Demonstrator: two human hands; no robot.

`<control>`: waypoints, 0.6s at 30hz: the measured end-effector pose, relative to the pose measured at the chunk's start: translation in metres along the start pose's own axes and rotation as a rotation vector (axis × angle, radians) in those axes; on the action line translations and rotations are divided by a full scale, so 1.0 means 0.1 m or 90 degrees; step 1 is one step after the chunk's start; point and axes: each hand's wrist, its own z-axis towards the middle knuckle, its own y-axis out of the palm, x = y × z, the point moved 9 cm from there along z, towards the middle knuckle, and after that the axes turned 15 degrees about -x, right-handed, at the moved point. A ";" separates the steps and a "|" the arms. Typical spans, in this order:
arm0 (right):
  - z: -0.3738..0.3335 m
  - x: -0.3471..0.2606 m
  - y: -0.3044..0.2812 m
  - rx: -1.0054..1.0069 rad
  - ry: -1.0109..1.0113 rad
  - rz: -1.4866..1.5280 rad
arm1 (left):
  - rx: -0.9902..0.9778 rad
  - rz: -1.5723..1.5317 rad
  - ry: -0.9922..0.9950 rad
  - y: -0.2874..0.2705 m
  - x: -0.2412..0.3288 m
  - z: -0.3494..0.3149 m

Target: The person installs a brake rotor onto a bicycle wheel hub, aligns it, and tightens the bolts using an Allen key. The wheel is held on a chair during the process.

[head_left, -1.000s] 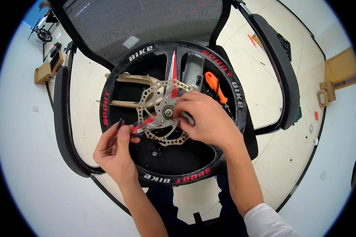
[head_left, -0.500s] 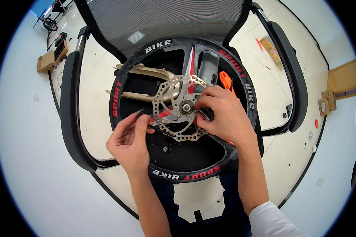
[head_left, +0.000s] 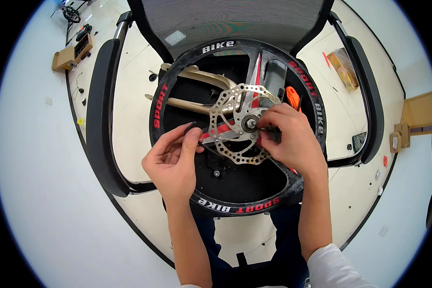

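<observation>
A black spoked wheel (head_left: 159, 103) with red and white lettering lies flat on an office chair's seat. Bolted at its middle is a silver brake disc (head_left: 219, 98) full of holes, around a hub axle (head_left: 250, 124). My left hand (head_left: 174, 156), left of the disc, pinches a thin black hex key (head_left: 209, 149) whose far end points toward the disc's lower edge. The fingers of my right hand (head_left: 293, 137) are closed at the right side of the hub, by the disc's mounting bolts. What they grip, if anything, is hidden.
Beneath the wheel lie a gold-coloured fork (head_left: 189, 103), an orange-handled item (head_left: 293, 97) and a small bolt (head_left: 217, 173) on the black seat. Padded armrests (head_left: 103, 110) (head_left: 369, 105) flank the wheel. An opened cardboard box (head_left: 65, 58) stands on the floor at far left.
The whole scene has shifted right in the picture as my head moved. My left hand still pinches the hex key, and my right hand stays at the hub.
</observation>
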 end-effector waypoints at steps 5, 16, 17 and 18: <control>-0.02 0.02 -0.14 0.019 0.045 0.090 | 0.002 0.008 -0.016 -0.01 0.00 0.00; -0.04 0.12 -0.11 -0.003 0.092 0.016 | -0.006 0.021 -0.010 0.00 0.00 0.01; -0.04 0.12 -0.10 0.003 0.082 0.009 | -0.013 0.028 -0.010 0.00 -0.01 0.01; -0.04 0.15 -0.08 0.010 0.071 0.002 | -0.019 0.035 -0.010 0.01 -0.01 0.01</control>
